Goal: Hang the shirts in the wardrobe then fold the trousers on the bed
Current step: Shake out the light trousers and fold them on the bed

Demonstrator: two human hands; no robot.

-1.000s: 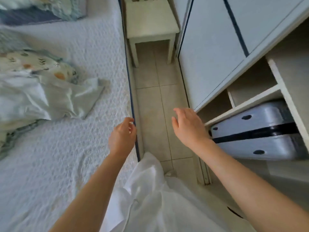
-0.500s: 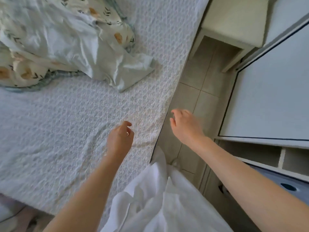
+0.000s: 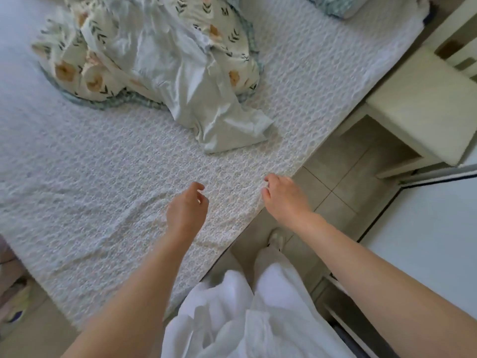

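Both hands empty: left hand (image 3: 187, 210) and right hand (image 3: 285, 196) hover over bed (image 3: 103, 189) edge, fingers loosely curled, grip relaxed; trousers (image 3: 224, 125) lie crumpled beyond

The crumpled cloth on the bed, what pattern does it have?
The cloth is cream with orange flowers and dark leafy sprigs, best seen in the head view.

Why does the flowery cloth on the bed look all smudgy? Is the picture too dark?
Head view: the flowery cloth is smeared, most at its left edge, probably from camera motion; in the same view the left hand and right hand look sharper; the light is soft and bright, without glare on the bed.
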